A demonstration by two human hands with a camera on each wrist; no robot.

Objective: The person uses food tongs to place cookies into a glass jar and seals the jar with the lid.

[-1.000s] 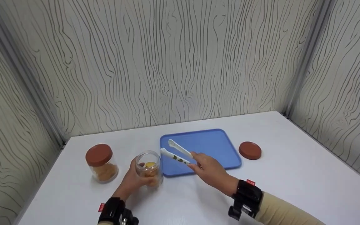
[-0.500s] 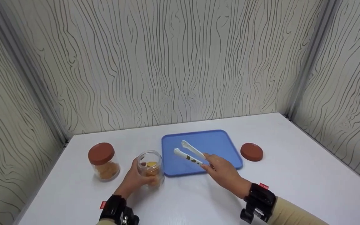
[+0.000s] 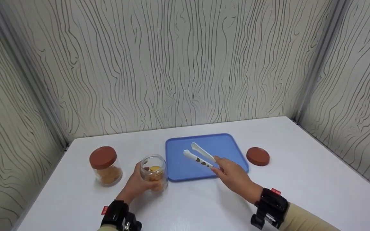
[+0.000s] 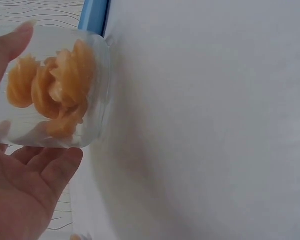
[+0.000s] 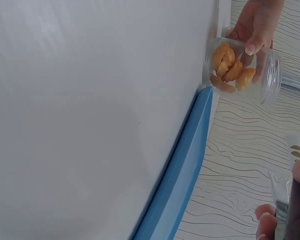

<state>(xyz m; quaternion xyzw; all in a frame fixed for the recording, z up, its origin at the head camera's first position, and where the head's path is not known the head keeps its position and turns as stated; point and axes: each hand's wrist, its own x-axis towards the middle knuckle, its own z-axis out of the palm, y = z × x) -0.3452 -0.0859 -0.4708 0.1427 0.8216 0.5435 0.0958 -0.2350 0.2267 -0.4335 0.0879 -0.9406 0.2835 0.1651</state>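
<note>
An uncapped clear jar (image 3: 164, 181) stands at the tray's left edge, with my left hand (image 3: 136, 185) wrapped round its side. Several swirled golden cookies (image 4: 65, 82) lie in the jar's lower part, seen through its wall in the left wrist view. My right hand (image 3: 235, 176) grips white tongs (image 3: 192, 156) with brown spots on one arm. The tongs point left over the blue tray (image 3: 178, 171), their tips spread apart with nothing between them. In the right wrist view only the tongs' ends and part of the holding fingers (image 5: 264, 215) show, at the lower right.
Left of the held jar stands a second jar (image 3: 109, 175) of cookies, capped with a brown-red lid (image 3: 103, 157). A loose matching lid (image 3: 258, 156) lies right of the tray. Wood-patterned panels (image 3: 178, 64) enclose the white table (image 3: 191, 205) at the back and sides.
My right hand has moved the tongs rightward, away from the jar's mouth and farther over the tray, mostly in the first half second. The left hand and jar stay in place.
</note>
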